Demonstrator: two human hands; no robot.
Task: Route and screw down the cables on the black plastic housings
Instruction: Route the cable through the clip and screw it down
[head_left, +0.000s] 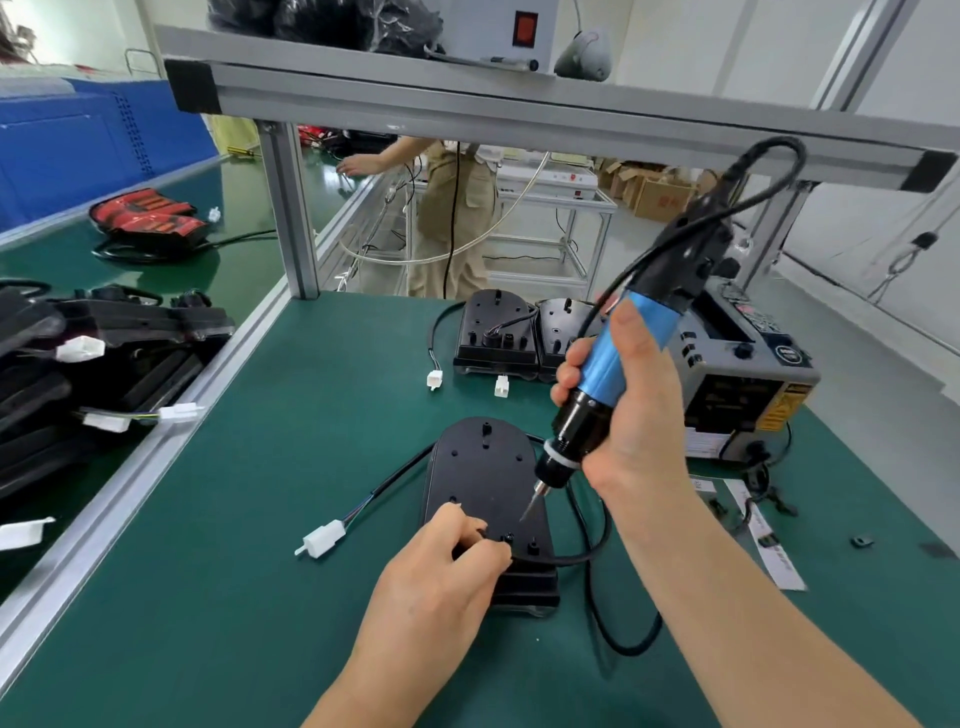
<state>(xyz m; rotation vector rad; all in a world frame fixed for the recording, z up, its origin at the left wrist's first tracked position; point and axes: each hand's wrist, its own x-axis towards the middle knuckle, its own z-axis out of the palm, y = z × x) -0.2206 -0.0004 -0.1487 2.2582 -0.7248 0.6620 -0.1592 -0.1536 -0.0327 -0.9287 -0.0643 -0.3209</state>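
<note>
Two hands busy: left hand (447, 577) pinches the cable (582, 558) at the 6 o'clock end of the housing (483, 467), right hand (634, 405) grips the screwdriver (618, 358), so keep that bit (531, 503) plumb.

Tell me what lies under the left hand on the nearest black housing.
The left hand covers the housing's near end, its fingers pinching the black cable beside a small clip. Whatever sits beneath the palm is hidden.

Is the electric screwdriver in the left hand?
No, the right hand grips the screwdriver while the left hand pinches the cable at the housing.
</note>
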